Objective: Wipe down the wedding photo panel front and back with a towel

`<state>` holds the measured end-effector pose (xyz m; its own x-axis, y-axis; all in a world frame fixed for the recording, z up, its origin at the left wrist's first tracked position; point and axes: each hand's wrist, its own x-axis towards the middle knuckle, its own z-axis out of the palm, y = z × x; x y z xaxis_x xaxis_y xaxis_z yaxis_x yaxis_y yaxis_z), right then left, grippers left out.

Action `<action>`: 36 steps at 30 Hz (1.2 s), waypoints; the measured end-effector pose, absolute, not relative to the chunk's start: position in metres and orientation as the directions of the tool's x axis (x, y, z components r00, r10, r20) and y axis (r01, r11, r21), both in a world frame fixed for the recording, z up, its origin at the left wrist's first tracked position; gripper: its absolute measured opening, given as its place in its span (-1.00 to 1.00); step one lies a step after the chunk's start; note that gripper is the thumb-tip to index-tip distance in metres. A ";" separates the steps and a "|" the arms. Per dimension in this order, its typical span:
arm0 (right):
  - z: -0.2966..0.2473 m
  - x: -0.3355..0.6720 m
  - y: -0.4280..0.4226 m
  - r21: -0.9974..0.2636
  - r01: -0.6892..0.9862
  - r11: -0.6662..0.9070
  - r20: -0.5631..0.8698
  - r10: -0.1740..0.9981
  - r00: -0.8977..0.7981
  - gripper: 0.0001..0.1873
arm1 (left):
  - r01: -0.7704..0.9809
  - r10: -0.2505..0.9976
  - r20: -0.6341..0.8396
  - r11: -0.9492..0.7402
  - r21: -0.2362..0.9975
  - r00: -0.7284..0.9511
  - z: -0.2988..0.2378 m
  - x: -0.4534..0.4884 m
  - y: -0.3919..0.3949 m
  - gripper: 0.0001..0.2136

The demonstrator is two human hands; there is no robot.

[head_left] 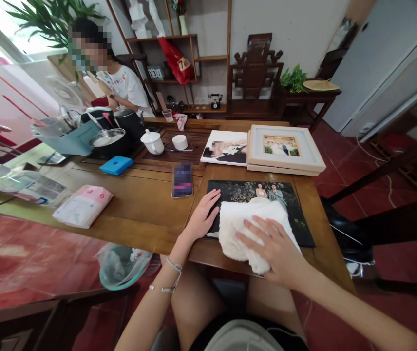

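On the wooden table in front of me lies a dark photo panel that shows a couple in its upper part. A folded white towel covers much of its middle and hangs over the lower edge. Flat on the towel rests my right hand, its fingers spread and pressing down. My left hand is at the panel's left edge, with fingers stretched out and touching it. Just beyond that hand is a phone. Behind the panel are a white-bordered photo print and stacked light frames.
A white lidded cup, a small white bowl, a blue box, a tissue pack and a plastic bottle stand or lie on the table. Below is a lined bin. A person sits across.
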<state>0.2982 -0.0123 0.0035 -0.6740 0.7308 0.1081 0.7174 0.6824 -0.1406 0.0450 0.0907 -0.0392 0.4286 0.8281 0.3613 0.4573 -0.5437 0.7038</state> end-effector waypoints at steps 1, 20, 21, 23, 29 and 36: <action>0.003 0.297 -0.002 -0.144 0.741 0.656 0.120 0.754 -0.645 -0.10 | 0.456 0.826 0.365 -0.547 0.702 0.429 -0.040 0.045 0.091 -0.60; -0.007 0.346 0.007 -0.027 0.765 0.643 0.186 0.755 -0.628 -0.07 | 0.451 0.831 0.365 -0.539 0.711 0.419 -0.042 0.045 0.091 -0.60; -0.005 0.340 -0.004 -0.035 0.731 0.681 0.167 0.725 -0.668 -0.04 | 0.451 0.833 0.363 -0.537 0.713 0.419 -0.041 0.046 0.091 -0.60; 0.000 0.331 -0.015 -0.055 0.673 0.737 0.134 0.674 -0.727 0.00 | 0.447 0.833 0.363 -0.536 0.716 0.418 -0.041 0.046 0.091 -0.60; -0.001 0.343 0.039 -0.105 0.730 0.676 0.159 0.736 -0.659 -0.02 | 0.422 0.826 0.379 -0.546 0.724 0.418 -0.043 0.044 0.093 -0.60; -0.011 0.379 0.095 -0.091 0.849 0.520 0.218 0.843 -0.493 -0.26 | 0.412 0.820 0.388 -0.554 0.724 0.421 -0.043 0.044 0.094 -0.60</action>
